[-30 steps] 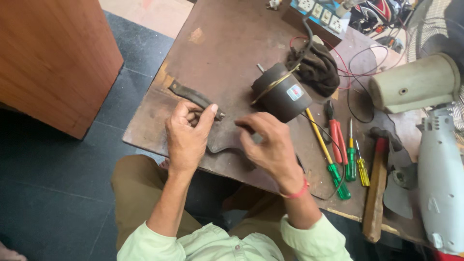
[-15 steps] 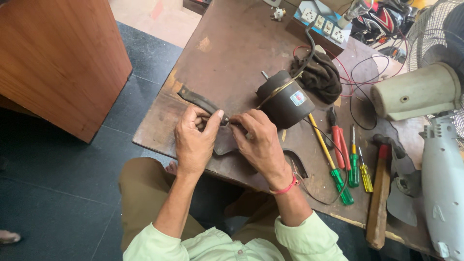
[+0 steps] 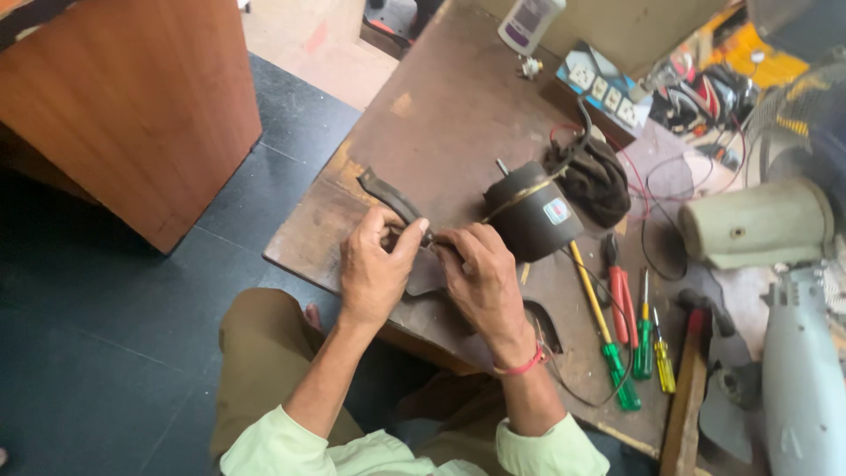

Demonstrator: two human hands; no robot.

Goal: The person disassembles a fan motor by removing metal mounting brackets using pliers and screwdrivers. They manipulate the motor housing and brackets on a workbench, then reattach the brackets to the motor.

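Both hands, left hand and right hand, clamped on dark curved tool (looks stiff, heavyish) over tabletop.

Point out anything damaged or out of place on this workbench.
The wooden table has a worn, chipped near edge, with a curved notch cut beside the right hand. Loose wires sprawl around the black motor.

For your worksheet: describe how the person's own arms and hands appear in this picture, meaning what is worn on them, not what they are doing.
Both hands, the left hand and the right hand, are bare, with no gloves. The forearms are uncovered; pale green sleeves are pushed up near the elbows. A thin red band circles the right wrist. No watch or ring can be made out.
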